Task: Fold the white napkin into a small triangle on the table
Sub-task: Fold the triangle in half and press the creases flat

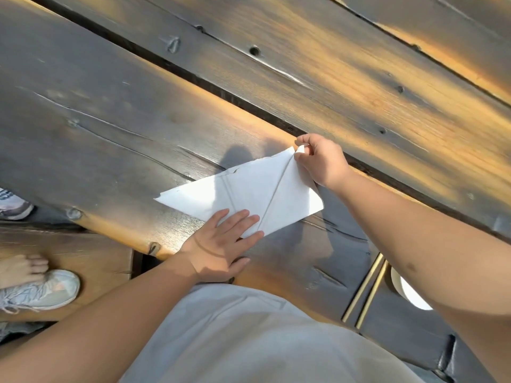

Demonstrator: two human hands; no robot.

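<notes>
The left hand (pixel 221 241) lies flat with fingers spread, pressing the lower edge of the white napkin (pixel 249 192) onto the wooden table (pixel 110 111). The right hand (pixel 318 158) pinches the napkin's upper corner between thumb and fingertips, just right of the frame's centre. The napkin lies partly folded mid-frame, with creases crossing it. A pale sneaker (pixel 41 291) shows at the lower left.

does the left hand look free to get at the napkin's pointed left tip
Probably yes. The left hand lies flat on the napkin near its front edge, and bare table surrounds the tip; the right hand pinches the far corner.
</notes>
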